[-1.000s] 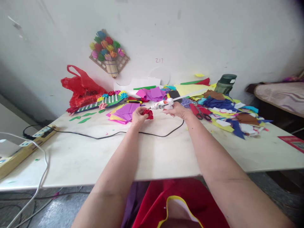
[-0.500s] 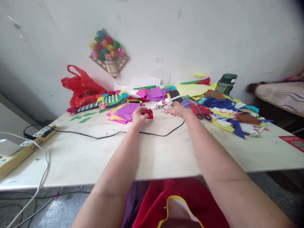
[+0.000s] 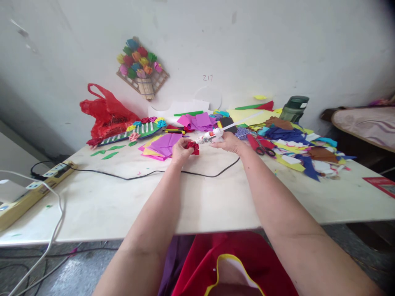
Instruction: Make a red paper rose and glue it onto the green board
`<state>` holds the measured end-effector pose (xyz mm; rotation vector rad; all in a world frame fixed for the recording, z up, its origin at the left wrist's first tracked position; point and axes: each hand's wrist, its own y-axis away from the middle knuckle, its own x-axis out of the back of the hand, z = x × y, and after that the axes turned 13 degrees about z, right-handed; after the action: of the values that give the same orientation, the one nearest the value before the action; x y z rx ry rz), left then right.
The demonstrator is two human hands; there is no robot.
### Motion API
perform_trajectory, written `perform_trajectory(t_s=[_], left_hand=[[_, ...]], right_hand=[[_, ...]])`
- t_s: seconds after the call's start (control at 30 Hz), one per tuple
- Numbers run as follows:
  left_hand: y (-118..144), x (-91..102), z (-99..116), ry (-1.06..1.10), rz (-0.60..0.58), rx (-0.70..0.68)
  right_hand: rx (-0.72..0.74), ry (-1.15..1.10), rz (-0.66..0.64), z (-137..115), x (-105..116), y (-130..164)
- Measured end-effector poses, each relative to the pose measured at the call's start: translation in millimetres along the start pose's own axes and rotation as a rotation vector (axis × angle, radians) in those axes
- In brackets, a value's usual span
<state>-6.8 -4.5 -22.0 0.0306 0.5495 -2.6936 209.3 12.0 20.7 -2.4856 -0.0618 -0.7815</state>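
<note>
Red crumpled paper flower, one, small and ruffled, pinched in the left hand w/ fingers closed round it, held just above the table; right hand wrapped tight on one white glue gun, nozzle tip pointing at the flower, nearly touching; one black cord curves across the table nr the flower, toward the power strip at the far left edge. Just behind the flower: a flat stack of purple, pink & yellow paper squares; right of the flower: one pair of red-handled scissors, then a loose heap of cut scraps, blue, brown, yellow, white, jagged shapes. Left of the flower, well apart: three green leaf cutouts, one striped green board w/ small paper blooms along its edge, one shiny red plastic bag. Behind the scraps, one dark green bottle.
</note>
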Motion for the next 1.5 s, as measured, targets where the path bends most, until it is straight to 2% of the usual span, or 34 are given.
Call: perform_trajectory(t_s=[0.33, 0.83, 1.1, 1.3, 1.5], left_hand=[[-2, -0.6, -3, -0.025, 0.002, -0.006], [-2, 0.0, -2, 0.021, 0.007, 0.0], [2, -0.7, 5, 0.032, 0.015, 0.049], [1, -1.4, 6, 0.059, 0.052, 0.076], [2, -1.8, 9, 0.085, 0.066, 0.104]], right_hand=[[0.043, 0.22, 0.017, -11, 2, 1], [0.059, 0.205, 0.039, -12, 3, 1], [0.056, 0.231, 0.035, -12, 3, 1], [0.055, 0.159, 0.05, -9, 1, 1], [0.037, -0.058, 0.104, -4, -1, 2]])
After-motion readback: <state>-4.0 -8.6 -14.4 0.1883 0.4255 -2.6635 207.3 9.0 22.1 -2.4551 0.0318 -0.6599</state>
